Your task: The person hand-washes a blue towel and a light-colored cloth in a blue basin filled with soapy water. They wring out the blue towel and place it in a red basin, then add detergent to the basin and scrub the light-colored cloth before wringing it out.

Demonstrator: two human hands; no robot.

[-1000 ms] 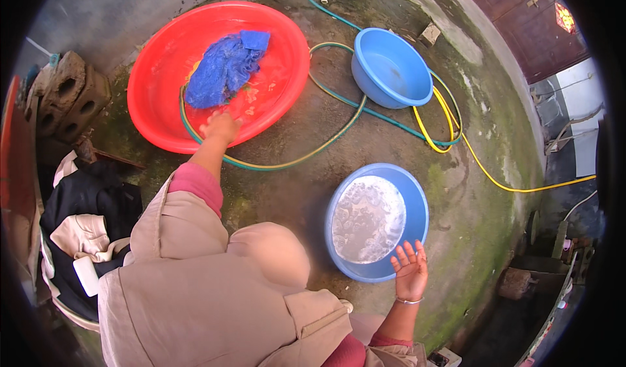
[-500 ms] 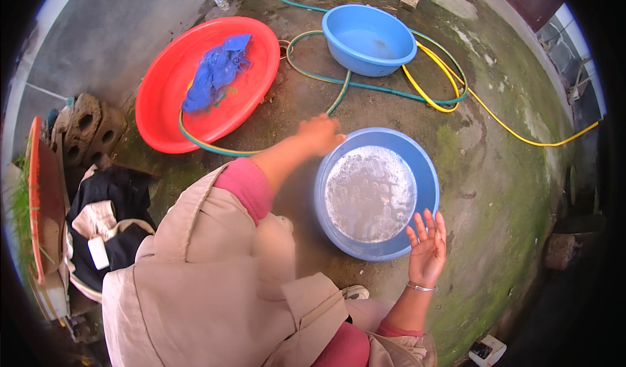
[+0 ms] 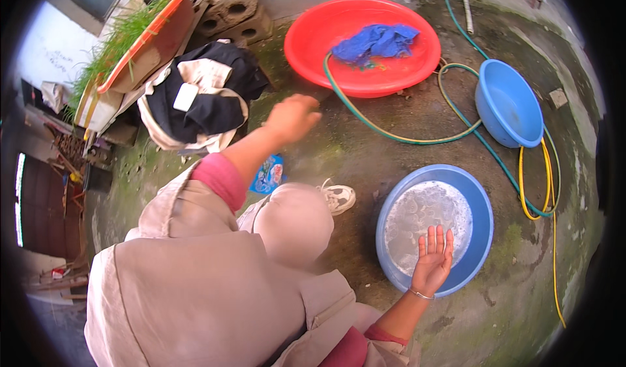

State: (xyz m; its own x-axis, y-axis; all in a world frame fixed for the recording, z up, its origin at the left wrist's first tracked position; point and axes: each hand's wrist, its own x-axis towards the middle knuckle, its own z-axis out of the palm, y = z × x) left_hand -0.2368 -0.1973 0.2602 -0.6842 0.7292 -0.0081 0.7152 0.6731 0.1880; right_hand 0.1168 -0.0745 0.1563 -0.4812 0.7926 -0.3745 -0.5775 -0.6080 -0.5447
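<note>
My left hand [image 3: 295, 117] is in the air between the pile of dark clothes and the red basin, touching neither. Its back faces up, and the fingers are curled under and blurred. My right hand [image 3: 433, 262] is open with the palm up, over the near rim of a blue basin [image 3: 482, 233] and holding nothing. Foamy, greyish soapy water [image 3: 417, 220] lies in that basin. In the wide red basin [image 3: 300, 47] farther off, a crumpled blue cloth [image 3: 377, 44] lies with the end of a green hose [image 3: 391, 135].
The dark clothes [image 3: 222, 73] have a cream garment and a white block [image 3: 185, 97] on top. A blue packet [image 3: 267, 174] lies by my knee. A second blue basin [image 3: 512, 103] and a yellow hose [image 3: 524, 191] are at right. Hollow blocks [image 3: 231, 15] stand behind.
My view has swung left, bringing the clothes pile and blue packet into sight. My left hand has moved away from the soapy basin toward the clothes. My right hand stays open by the basin.
</note>
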